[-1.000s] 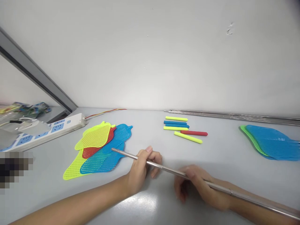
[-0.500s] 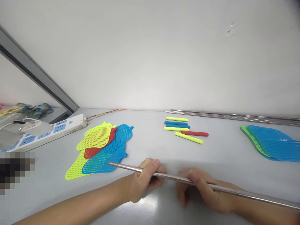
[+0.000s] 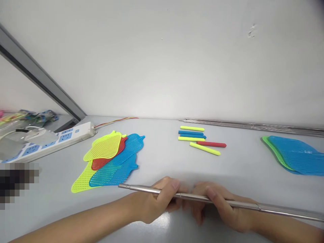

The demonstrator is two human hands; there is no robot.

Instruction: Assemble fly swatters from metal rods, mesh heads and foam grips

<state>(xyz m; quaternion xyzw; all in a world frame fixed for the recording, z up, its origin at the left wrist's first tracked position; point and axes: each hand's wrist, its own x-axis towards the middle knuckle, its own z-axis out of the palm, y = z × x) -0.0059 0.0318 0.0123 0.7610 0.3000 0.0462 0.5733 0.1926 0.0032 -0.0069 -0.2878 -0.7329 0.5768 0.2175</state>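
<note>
A thin telescopic metal rod (image 3: 192,196) crosses in front of me, its thicker left end by the fly swatter heads and its right end running out of view. My left hand (image 3: 164,195) is closed round it, thumb on top. Close beside it, my right hand (image 3: 217,204) also grips the rod with the thumb pressed along it. Perforated plastic fly swatter heads (image 3: 113,168) in yellow, red and blue lie overlapping to the left. Beyond my hands lie several handle sleeves (image 3: 205,148) in yellow, blue and red.
Several more metal rods (image 3: 253,126) lie along the wall at the back right. More blue and green swatter heads (image 3: 298,155) are stacked at the right. A white power strip (image 3: 78,135) with plugs sits on the grey table (image 3: 162,155) at the left.
My left hand has moved slightly right and down, closer to my right hand. The rod's left end has come lower, off the blue swatter head. Both hands still grip it.
</note>
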